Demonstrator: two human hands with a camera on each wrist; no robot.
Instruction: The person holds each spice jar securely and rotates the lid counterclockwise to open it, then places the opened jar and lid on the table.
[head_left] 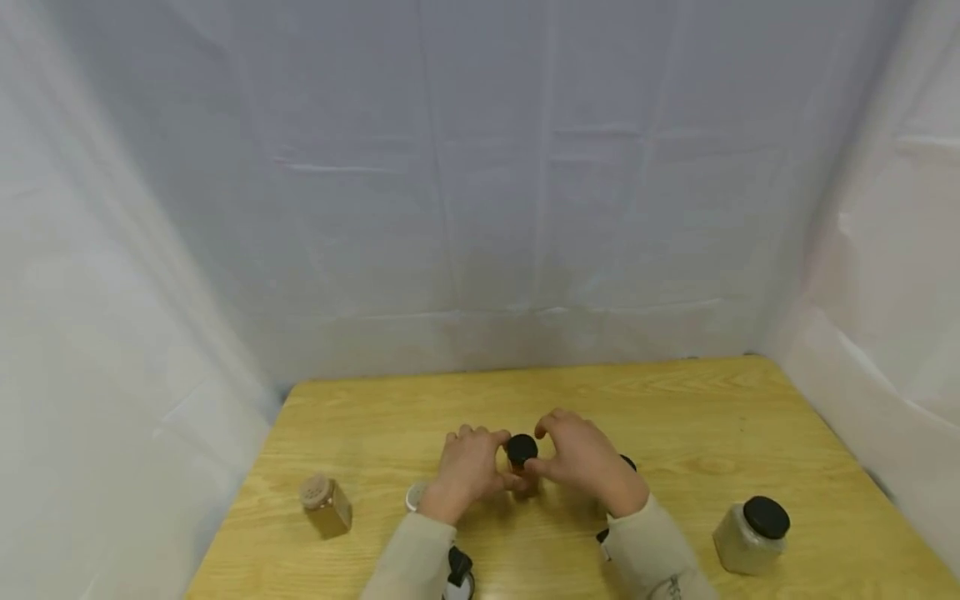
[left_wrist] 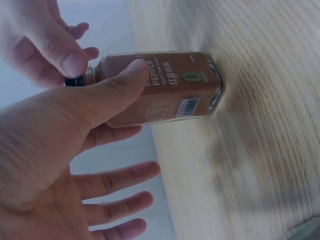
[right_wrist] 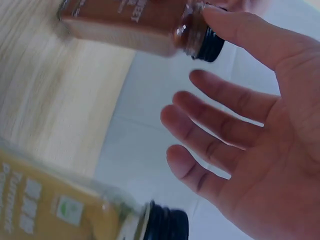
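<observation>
A glass spice bottle of reddish-brown pepper powder stands on the table, its black cap on top. My left hand holds its body between thumb and index finger, while the other fingers stick out straight. At the cap is my right hand; its thumb rests against the cap's edge and its fingers are spread, apart from the cap in the right wrist view. Beside the right hand stands a bottle of yellow turmeric powder with a black cap, mostly hidden by that hand in the head view.
On the wooden table, a shaker with a tan perforated lid stands at left. A black-lidded jar of pale contents is at right. A white-rimmed lid shows partly behind the left wrist. White sheeting surrounds the table.
</observation>
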